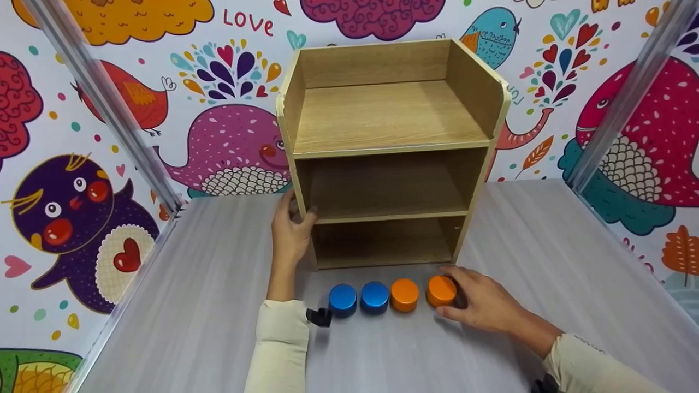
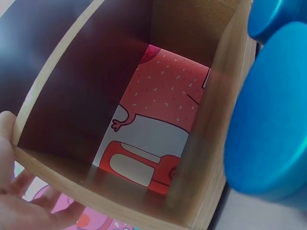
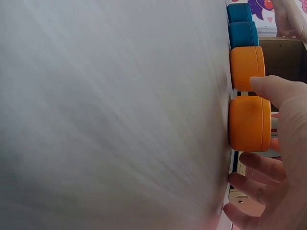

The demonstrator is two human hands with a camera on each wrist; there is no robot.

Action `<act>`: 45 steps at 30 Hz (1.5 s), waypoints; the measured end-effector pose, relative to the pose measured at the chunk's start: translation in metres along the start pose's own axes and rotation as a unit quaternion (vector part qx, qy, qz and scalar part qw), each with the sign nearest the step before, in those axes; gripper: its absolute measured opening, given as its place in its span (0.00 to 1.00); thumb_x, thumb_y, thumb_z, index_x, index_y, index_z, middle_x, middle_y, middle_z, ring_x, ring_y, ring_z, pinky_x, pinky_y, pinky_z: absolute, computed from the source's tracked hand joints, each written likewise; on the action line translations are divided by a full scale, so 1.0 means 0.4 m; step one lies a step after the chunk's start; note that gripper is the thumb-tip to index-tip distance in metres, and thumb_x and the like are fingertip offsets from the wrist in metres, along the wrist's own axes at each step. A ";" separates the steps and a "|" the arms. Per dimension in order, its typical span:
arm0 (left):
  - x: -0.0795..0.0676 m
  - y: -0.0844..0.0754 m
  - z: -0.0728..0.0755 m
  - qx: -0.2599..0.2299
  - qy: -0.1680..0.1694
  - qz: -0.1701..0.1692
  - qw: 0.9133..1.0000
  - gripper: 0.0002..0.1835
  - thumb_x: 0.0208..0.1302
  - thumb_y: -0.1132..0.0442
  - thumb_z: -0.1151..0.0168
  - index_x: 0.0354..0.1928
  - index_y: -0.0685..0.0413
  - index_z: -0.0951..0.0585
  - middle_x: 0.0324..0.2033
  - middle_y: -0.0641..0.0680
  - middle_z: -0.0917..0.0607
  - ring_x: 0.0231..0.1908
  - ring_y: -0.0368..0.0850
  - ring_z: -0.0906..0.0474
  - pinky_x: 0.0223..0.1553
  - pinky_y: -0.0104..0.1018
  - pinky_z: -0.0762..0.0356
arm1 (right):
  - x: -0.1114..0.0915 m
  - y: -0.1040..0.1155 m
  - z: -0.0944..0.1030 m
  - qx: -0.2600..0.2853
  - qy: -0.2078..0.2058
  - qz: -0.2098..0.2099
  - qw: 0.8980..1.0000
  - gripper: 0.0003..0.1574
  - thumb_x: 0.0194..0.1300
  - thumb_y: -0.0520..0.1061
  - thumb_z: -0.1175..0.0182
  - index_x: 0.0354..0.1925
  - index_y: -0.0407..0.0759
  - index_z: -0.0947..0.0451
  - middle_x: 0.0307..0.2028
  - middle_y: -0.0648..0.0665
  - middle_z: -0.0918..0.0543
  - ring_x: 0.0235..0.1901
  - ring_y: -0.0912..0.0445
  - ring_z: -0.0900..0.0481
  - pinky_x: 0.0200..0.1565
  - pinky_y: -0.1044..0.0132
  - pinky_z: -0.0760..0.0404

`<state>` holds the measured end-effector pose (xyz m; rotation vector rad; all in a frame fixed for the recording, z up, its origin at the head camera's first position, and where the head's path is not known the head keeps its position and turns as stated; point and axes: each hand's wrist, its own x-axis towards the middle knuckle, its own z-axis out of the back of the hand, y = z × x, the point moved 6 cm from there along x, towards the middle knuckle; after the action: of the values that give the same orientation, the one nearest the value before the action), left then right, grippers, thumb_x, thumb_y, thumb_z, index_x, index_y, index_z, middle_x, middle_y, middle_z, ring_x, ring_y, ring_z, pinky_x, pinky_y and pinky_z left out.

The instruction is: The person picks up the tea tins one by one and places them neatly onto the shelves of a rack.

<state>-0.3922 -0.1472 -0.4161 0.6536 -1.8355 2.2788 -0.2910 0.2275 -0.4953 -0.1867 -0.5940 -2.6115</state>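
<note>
A three-tier wooden shelf (image 1: 393, 144) stands upright on the table. My left hand (image 1: 295, 232) holds its left side panel, thumb at the front edge and fingers along the outer face; the left wrist view shows this hand (image 2: 29, 196) at the panel. In front of the shelf stand two blue round lidded tins (image 1: 343, 299) and two orange ones, in a row. Around the rightmost orange tin (image 1: 441, 291) my right hand (image 1: 486, 300) is spread, thumb on the near side and fingers on the far side. In the right wrist view those fingers (image 3: 261, 189) stand loosely apart beside this tin (image 3: 249, 123).
The grey table (image 1: 229, 284) bears the shelf and tins. Cartoon-printed walls (image 1: 235, 147) enclose it behind and at both sides, with metal posts (image 1: 109, 109) at the corners. The other orange tin (image 1: 404, 295) stands left of the rightmost one, across a narrow gap.
</note>
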 end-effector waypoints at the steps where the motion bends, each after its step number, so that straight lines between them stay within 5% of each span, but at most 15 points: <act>1: 0.000 0.000 0.000 0.002 0.000 0.002 1.000 0.34 0.67 0.60 0.36 0.74 0.47 0.32 0.59 0.60 0.22 0.59 0.55 0.22 0.54 0.53 0.21 | 0.000 0.001 0.000 -0.001 0.000 0.001 1.000 0.51 0.54 0.70 0.27 0.68 0.50 0.29 0.58 0.40 0.17 0.53 0.47 0.16 0.55 0.45 0.19; 45: 0.000 0.004 -0.001 -0.006 0.004 0.006 1.000 0.34 0.68 0.59 0.37 0.75 0.46 0.32 0.64 0.57 0.25 0.62 0.52 0.23 0.56 0.52 0.20 | 0.001 0.033 0.000 -0.063 -0.034 0.051 0.996 0.38 0.55 0.61 0.25 0.60 0.51 0.22 0.49 0.46 0.13 0.44 0.55 0.16 0.44 0.53 0.17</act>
<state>-0.3930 -0.1471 -0.4174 0.6337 -1.8528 2.2727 -0.2854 0.2168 -0.4903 -0.3382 -0.4315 -2.5533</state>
